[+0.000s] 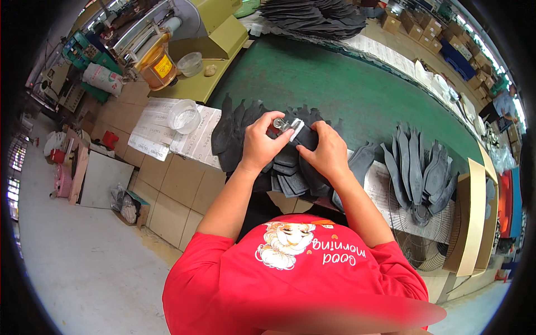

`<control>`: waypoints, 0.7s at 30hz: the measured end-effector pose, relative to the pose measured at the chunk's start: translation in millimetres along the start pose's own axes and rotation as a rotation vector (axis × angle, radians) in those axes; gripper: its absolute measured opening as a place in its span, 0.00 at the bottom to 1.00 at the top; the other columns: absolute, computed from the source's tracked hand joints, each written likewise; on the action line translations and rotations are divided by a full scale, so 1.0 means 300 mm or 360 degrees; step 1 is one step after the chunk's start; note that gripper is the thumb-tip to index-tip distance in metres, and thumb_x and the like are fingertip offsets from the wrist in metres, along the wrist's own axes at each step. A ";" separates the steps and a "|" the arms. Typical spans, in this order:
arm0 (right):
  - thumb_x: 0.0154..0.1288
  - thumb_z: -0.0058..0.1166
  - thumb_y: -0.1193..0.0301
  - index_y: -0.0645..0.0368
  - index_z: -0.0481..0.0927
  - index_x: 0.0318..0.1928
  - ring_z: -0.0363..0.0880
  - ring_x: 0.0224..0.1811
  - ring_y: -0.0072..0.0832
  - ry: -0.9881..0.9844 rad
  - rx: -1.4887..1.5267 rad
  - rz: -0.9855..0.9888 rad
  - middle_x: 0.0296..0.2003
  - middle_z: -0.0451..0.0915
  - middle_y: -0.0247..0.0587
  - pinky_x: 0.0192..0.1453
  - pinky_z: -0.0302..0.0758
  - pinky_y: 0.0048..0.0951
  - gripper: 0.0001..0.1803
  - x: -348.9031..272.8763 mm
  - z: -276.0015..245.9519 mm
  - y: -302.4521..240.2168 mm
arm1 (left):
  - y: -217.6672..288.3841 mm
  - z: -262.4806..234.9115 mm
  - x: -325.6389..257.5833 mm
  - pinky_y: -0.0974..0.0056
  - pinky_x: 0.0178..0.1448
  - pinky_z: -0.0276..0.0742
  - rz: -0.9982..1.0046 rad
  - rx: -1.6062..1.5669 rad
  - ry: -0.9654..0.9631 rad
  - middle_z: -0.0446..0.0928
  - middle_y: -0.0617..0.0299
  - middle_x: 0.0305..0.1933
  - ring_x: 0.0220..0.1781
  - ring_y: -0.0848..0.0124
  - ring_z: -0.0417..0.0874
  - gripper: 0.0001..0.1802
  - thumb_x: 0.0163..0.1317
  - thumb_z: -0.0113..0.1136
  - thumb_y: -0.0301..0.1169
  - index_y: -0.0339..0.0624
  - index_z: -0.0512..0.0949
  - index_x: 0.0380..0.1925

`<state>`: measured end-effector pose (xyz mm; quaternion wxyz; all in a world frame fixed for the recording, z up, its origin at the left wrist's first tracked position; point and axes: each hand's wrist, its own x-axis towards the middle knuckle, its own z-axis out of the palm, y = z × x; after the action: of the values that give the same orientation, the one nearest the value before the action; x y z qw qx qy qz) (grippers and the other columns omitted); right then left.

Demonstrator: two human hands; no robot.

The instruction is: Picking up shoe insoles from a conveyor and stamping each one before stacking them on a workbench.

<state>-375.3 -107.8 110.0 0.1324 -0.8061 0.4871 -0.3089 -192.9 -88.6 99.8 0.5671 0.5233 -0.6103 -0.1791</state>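
On green table point(335, 84), two hands, left hand point(259, 146), right hand point(328, 152), one dark piece point(290, 156), one clip point(283, 124)

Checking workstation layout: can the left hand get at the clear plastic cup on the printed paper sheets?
Probably yes. The clear plastic cup stands uncovered beside the left hand, nothing between, though that hand now grips a dark cut piece.

Left hand point(259, 146) and right hand point(326, 153) pinching a small metal clip point(285, 124) on a dark shoe piece point(290, 156), more dark pieces point(237, 131) spread on the green desk point(335, 84), fan point(421, 234) nearby
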 end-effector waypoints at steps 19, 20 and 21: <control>0.45 0.70 0.65 0.58 0.72 0.43 0.79 0.43 0.44 0.0139 -0.0026 -0.0069 0.37 0.79 0.45 0.45 0.76 0.42 0.26 -0.067 -0.052 0.014 | 0.004 -0.014 0.042 0.66 0.38 0.79 0.0246 0.0414 0.0076 0.83 0.56 0.35 0.31 0.70 0.83 0.19 0.49 0.72 0.29 0.40 0.81 0.43; 0.45 0.70 0.65 0.58 0.72 0.43 0.79 0.43 0.44 0.0142 -0.0031 -0.0065 0.37 0.79 0.45 0.45 0.76 0.42 0.26 -0.073 -0.058 0.016 | -0.023 -0.030 0.058 0.67 0.36 0.78 0.0196 0.0366 0.0173 0.83 0.58 0.32 0.30 0.73 0.82 0.19 0.50 0.72 0.30 0.39 0.81 0.44; 0.45 0.69 0.65 0.58 0.72 0.43 0.79 0.43 0.44 0.0157 -0.0012 -0.0055 0.37 0.79 0.45 0.46 0.76 0.42 0.26 -0.079 -0.065 0.017 | -0.045 -0.048 0.066 0.65 0.36 0.80 -0.0013 0.0327 0.0247 0.83 0.54 0.34 0.31 0.66 0.85 0.17 0.50 0.71 0.30 0.38 0.81 0.42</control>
<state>-398.9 -88.1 113.7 0.0997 -0.7988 0.4801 -0.3485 -170.5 -105.1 103.1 0.5553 0.5933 -0.5777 -0.0769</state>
